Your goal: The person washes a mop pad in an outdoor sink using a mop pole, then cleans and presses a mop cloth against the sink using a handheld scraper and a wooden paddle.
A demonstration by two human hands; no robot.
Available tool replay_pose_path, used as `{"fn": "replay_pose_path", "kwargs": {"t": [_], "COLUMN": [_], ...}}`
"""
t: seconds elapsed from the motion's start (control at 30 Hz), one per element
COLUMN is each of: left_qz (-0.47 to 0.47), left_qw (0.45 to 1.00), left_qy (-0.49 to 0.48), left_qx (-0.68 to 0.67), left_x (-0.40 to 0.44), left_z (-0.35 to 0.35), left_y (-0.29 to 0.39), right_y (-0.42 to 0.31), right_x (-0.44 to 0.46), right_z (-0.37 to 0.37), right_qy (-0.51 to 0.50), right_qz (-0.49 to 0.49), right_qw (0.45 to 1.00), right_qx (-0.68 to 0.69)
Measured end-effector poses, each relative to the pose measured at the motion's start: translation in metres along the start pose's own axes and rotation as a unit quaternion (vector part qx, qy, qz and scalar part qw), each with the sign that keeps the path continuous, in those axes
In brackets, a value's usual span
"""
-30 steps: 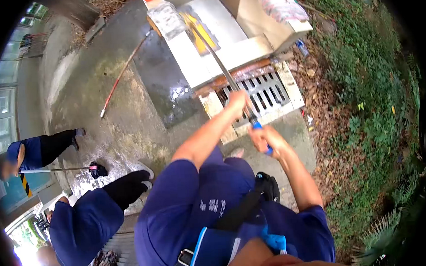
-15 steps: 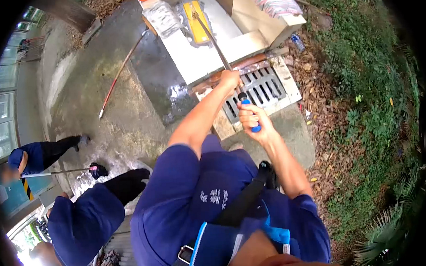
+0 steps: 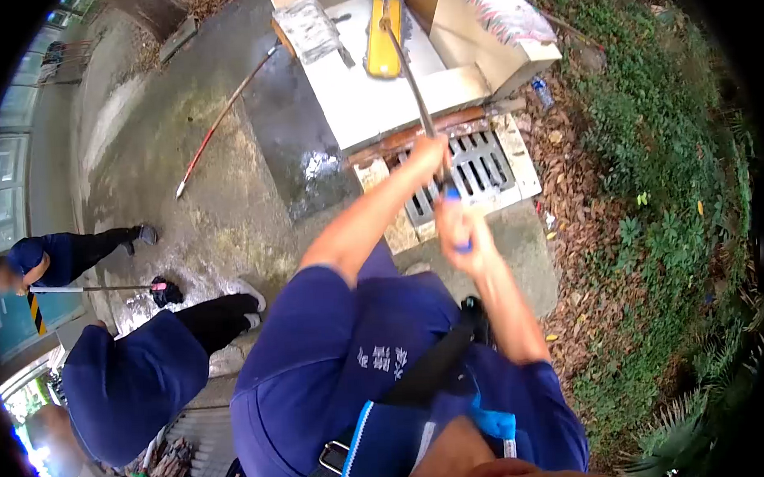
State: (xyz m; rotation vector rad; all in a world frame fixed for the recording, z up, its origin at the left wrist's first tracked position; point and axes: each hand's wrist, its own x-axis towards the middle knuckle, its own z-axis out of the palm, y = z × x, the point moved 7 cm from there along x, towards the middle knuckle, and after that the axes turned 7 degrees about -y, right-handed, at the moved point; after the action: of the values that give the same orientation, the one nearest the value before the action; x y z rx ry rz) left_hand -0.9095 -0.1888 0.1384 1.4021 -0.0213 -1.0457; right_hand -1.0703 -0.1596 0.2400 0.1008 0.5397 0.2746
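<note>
Both my hands grip the pole of a flat mop with a yellow head (image 3: pixel 383 35) and a grey pad showing at its edges. My left hand (image 3: pixel 430 157) wraps round the metal pole above the drain grate. Lower down, my right hand (image 3: pixel 467 237) is closed on the blue handle end and is a little blurred. The mop head lies on the pale floor of a low tiled basin (image 3: pixel 355 112). Beside it, on the basin's left edge, sits a grey-white flat pad (image 3: pixel 309 33).
A slotted drain grate (image 3: pixel 479 168) lies before the basin. A red and silver pole (image 3: pixel 223 113) leans against the basin's left side. Two people in dark blue stand at left, one holding a mop (image 3: pixel 164 290). Leaves and plants (image 3: pixel 645 218) border the right; a striped cloth (image 3: pixel 509 15) hangs on the basin wall.
The view has shifted somewhat. Inside the basin, the yellow mop head has moved right. Both my hands keep hold of the pole, the left slightly lower and further right.
</note>
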Motion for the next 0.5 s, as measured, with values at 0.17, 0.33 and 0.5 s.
{"fn": "replay_pose_path", "kwargs": {"t": [0.17,0.33,0.5], "left_qz": [-0.048,-0.055,0.019], "left_qw": [0.991,0.988,0.999], "left_qy": [-0.060,-0.010,-0.024], "left_qx": [-0.105,0.141,0.017], "left_x": [-0.145,0.008,-0.027], "left_z": [0.050,-0.007,0.003], "left_y": [-0.019,-0.032,-0.001], "right_y": [0.082,0.000,0.022], "right_x": [-0.108,0.007,-0.011], "right_z": [0.011,-0.028,0.003], "right_qy": [0.073,0.026,0.050], "right_qz": [0.109,0.071,0.030], "right_qw": [0.986,0.997,0.998], "right_qx": [-0.101,-0.013,0.037]}}
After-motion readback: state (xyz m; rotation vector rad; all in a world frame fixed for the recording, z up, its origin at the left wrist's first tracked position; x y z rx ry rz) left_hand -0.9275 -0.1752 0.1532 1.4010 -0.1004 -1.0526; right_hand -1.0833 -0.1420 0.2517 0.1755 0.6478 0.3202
